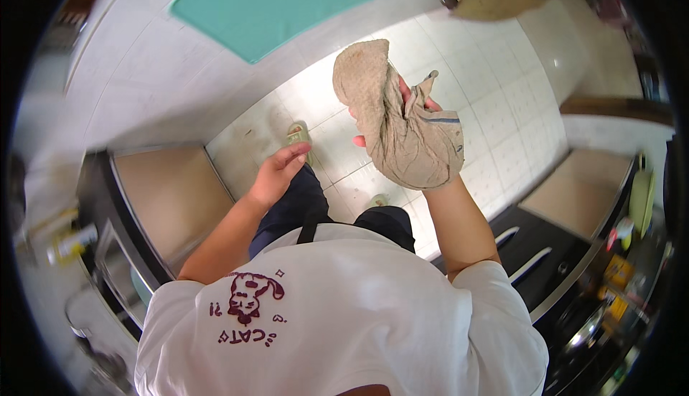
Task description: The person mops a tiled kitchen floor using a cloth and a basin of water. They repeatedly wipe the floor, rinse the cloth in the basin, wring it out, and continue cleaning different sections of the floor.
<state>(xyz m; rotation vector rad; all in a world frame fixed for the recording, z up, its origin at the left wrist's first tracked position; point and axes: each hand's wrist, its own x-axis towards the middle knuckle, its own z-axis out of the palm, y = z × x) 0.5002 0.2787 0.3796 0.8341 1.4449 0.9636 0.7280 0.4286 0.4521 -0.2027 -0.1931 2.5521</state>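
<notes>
A crumpled beige cloth point(414, 154) with a blue stripe near one edge lies draped over my right hand point(403, 94). Some fingers show between its folds, and the rest of that hand is hidden under the fabric. My left hand point(285, 164) is held out in front of my body, apart from the cloth, with nothing in it. Its fingers are close together and slightly bent, with the thumb alongside. Beyond both hands is a pale tiled floor point(344, 156).
Cabinets with beige panels point(172, 197) flank me on the left and right point(578, 191). A teal panel point(290, 6) is on the wall ahead. Bottles and packages crowd the dark counter point(584, 310) at right. Green slippers point(297, 133) are on my feet.
</notes>
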